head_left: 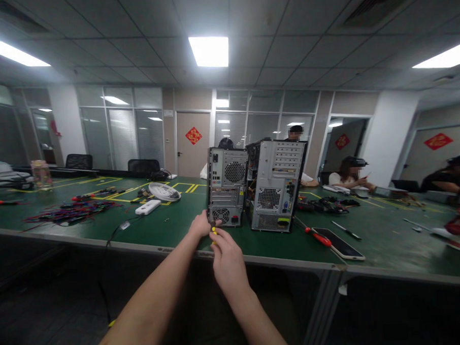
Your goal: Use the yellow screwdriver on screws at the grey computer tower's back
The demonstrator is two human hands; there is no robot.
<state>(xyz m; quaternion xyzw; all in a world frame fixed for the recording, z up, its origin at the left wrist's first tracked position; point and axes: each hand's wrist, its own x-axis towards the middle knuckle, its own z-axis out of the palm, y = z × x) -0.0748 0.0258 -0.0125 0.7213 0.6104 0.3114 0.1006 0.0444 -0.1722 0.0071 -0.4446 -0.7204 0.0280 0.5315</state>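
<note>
So there's a grey metal PC tower with a vented back (226, 193) standing upright on the green-topped bench (187, 201), long axis vertical, rear panel facing the person. Their right hand (228, 254) has its grip closed on a small yellow-and-black tool (214, 233), which looks to be slanted up toward the tower's lower left corner, though it's mostly covered by fingers. The left hand (200, 225) is right at that corner; can't really tell if its grip is clamped or loose. A second, wider grey metal tower (274, 191) stands just to the right.

Office with glass partitions (121, 131), green workbench (188, 210)
</note>
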